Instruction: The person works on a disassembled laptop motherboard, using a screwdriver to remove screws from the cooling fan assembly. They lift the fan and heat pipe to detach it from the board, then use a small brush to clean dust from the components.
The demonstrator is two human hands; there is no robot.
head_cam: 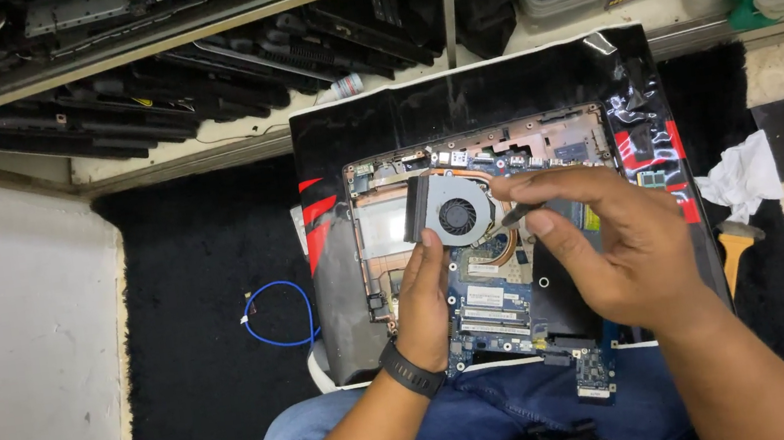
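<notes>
While the opened laptop base (479,269) sits across the person's lap on a glossy black-and-red mat (456,91), the left hand (422,297) has its fingers curled up around the lower edge of the cooling fan (451,210), pinching it and tipping it up off the blue circuit board (489,303). Right hand (607,242) is clenched around a thin dark tool (518,215), probably a screwdriver, with its tip right at the fan's right edge.

Room-wise it's pretty tight up top: a shelf full of stacked laptops (143,91) runs right along the mat's far edge. Left of the mat there's open black carpet (186,267) with just a looped blue cable (283,315) on it, then a pale wall. On the right, a crumpled white cloth (740,179) and a yellow tool handle (734,251) sit just beside the mat's edge.
</notes>
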